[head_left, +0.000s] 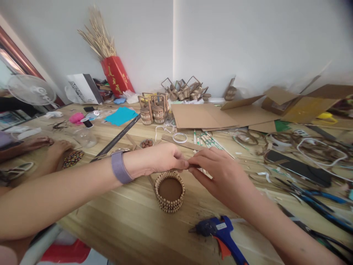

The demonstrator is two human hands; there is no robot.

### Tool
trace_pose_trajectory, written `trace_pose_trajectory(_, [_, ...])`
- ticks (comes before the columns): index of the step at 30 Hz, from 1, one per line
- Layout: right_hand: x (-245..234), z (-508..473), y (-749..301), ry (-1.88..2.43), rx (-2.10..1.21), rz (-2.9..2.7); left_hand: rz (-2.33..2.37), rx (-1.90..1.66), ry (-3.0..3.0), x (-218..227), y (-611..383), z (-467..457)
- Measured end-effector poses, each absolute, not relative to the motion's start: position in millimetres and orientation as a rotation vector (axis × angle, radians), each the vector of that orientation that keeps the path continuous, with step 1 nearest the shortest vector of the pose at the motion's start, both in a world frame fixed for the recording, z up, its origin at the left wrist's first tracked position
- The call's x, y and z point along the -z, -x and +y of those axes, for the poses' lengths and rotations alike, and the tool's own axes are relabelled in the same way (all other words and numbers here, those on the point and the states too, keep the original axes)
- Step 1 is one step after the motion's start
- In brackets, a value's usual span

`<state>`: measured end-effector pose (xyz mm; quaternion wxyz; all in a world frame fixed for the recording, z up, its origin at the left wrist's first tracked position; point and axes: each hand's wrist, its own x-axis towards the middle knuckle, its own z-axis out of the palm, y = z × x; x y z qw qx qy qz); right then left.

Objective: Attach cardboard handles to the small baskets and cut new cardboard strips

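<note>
My left hand point(170, 156), with a purple band on its wrist, is closed in a pinch just above the round basket. My right hand point(217, 169) meets it fingertip to fingertip, also pinching. A sliver of dark brown shows where the fingers meet, too small and covered to name. Below them the small round basket point(170, 206), walled with stacked short twigs and with a brown bottom, stands upright on the table. A thin brown strip runs behind its left side, partly hidden by my left arm. A blue hot glue gun point(220, 230) lies nearest my right forearm.
Pliers point(311, 202), scissors and a black phone point(299, 167) lie at right. Cardboard sheets point(204, 116), an open box point(300, 101) and several small handled baskets point(158, 110) stand behind. Another person's hands point(59, 149) rest at left beside colourful beads point(73, 159).
</note>
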<state>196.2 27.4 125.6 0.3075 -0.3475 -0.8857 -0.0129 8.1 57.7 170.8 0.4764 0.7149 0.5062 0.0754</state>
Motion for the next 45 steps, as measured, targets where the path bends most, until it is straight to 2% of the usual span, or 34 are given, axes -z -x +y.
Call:
trace_pose_trajectory(11, [-114.0,26.3,-192.7,0.962,-0.398,-2.055,1.208,-0.238,-1.521,-173.9,-10.7,56.3])
trace_pose_trajectory(18, [-90.5,27.4,-185.6,0.913,-0.795,-1.77,1.248,-0.165,-1.766,-167.5,-5.5,56.9])
trace_pose_trajectory(31, [-75.6,26.0,-179.1,0.84,-1.122,-1.516,1.316,-0.098,-1.946,-165.6,-3.3,56.7])
trace_pose_trajectory(40, [-71.3,25.5,-177.2,0.833,-1.171,-1.499,1.35,-0.068,-2.123,-171.2,-3.0,57.2])
trace_pose_trajectory(43, [-71.7,24.6,-177.2,0.842,-1.181,-1.498,1.378,-0.204,-2.152,-178.1,5.3,58.0])
trace_pose_trajectory(45, [-71.6,24.0,-176.8,0.845,-1.186,-1.492,1.373,-0.429,-2.122,-178.2,15.2,57.1])
